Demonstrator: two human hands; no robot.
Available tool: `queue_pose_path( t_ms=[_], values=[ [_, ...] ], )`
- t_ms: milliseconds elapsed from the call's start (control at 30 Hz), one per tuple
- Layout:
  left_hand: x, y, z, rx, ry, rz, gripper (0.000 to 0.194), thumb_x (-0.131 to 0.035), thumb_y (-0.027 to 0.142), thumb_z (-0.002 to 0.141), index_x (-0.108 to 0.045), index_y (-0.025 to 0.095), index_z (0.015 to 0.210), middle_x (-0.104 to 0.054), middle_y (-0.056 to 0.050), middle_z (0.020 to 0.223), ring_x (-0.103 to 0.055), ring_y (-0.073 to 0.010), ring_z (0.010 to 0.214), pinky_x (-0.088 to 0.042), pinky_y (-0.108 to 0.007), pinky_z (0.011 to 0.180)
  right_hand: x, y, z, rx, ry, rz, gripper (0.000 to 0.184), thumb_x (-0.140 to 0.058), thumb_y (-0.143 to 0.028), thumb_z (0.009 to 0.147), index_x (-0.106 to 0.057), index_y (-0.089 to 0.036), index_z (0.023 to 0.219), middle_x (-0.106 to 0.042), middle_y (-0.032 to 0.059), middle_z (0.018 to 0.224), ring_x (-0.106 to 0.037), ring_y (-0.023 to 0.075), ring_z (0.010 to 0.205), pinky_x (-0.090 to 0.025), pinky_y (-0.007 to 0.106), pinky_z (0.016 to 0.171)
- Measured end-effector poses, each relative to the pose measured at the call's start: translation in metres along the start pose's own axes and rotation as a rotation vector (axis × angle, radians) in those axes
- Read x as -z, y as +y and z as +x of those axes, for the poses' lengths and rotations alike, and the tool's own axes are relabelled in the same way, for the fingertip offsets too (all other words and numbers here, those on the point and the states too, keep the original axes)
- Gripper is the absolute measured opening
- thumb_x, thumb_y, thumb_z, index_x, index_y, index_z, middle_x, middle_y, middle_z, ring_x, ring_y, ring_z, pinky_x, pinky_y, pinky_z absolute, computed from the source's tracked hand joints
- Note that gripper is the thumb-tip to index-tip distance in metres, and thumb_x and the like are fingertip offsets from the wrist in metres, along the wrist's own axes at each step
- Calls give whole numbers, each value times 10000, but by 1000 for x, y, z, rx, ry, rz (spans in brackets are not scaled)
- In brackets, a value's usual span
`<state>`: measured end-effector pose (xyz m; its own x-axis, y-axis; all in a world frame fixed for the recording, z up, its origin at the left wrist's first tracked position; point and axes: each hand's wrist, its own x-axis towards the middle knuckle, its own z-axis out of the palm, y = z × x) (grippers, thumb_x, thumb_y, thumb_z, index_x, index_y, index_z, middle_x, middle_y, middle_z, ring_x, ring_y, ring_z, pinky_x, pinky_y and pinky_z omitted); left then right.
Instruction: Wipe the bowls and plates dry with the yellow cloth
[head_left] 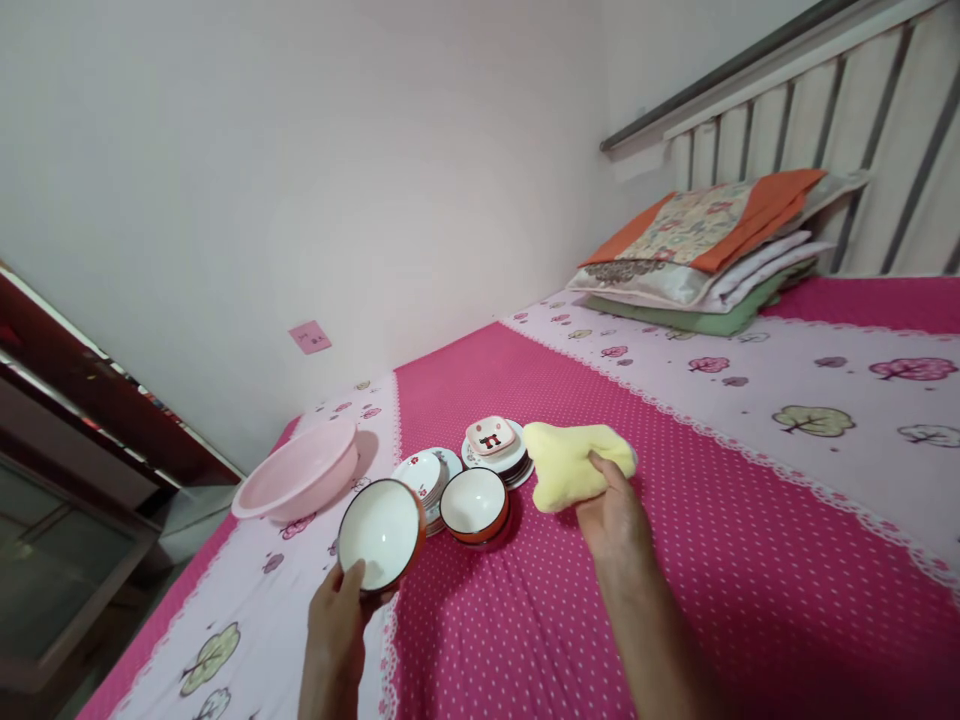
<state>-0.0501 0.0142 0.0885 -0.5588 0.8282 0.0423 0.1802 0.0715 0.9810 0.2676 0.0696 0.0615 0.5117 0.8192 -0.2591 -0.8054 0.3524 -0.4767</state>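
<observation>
My left hand (341,610) grips a bowl (381,535) by its near rim, thumb inside and fingers beneath. The bowl is white inside, with a dark rim and an orange outside, and it is tilted towards me. In my right hand (611,510) is a folded yellow cloth (574,465), pinched between thumb and fingers. Between the hands, a second white-and-orange bowl (474,502) rests on the bed. Behind it stand a stack of white plates (450,465) with red flowers and another stack topped by a small square dish (491,436) with a dark-and-red picture.
A pink plastic basin (300,470) sits at the left by the wall. Folded bedding and pillows (694,235) are piled near the white slatted headboard (862,120). The pink dotted bedspread (510,620) lies under everything. A pink socket plate (310,337) is on the wall.
</observation>
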Motion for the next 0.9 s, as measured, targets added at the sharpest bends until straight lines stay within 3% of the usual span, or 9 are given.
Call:
queue_pose_path(
  t_ms=[100,200,433,600,767,900],
  values=[
    [-29,20,2,-4,-65,26,235,-631,264,859,-574,155,1059,-671,-15,725,-678,-178,536,-640,-378,593,0,6,1,-34,-21,-24,523,-784,-394,700,-651,-209,1171,-723,72,1249,-661,290,1245,-632,350,916],
    [-59,32,5,-27,-117,63,233,-671,239,842,-523,187,1014,-639,24,705,-651,-156,518,-629,-362,564,2,10,1,-58,-52,-45,496,-776,-410,732,-659,-202,1168,-743,84,1220,-682,301,1226,-644,374,913],
    [-109,33,16,-60,-217,241,90,-626,206,877,-536,205,869,-577,44,633,-630,-171,484,-555,-307,479,7,14,5,-60,-95,-113,495,-741,-446,788,-636,-201,1206,-748,97,1253,-696,299,1229,-653,372,917],
    [-121,24,24,-74,-253,416,117,-617,246,952,-581,184,860,-581,50,628,-630,-155,523,-530,-293,534,9,12,7,-81,-108,-161,456,-717,-469,794,-647,-236,1180,-740,89,1289,-680,313,1260,-644,357,932],
    [-121,14,36,-111,-240,596,260,-671,419,983,-673,159,976,-700,-7,898,-660,-143,746,-577,-326,709,8,12,8,-111,-104,-191,447,-714,-471,753,-647,-232,1124,-760,103,1219,-688,334,1241,-656,393,905],
    [-119,9,39,-158,-226,706,257,-675,418,978,-672,162,952,-696,-14,920,-664,-166,815,-573,-364,781,5,14,6,-138,-98,-164,495,-747,-467,725,-650,-232,1150,-757,94,1228,-687,324,1241,-656,386,894]
  ],
)
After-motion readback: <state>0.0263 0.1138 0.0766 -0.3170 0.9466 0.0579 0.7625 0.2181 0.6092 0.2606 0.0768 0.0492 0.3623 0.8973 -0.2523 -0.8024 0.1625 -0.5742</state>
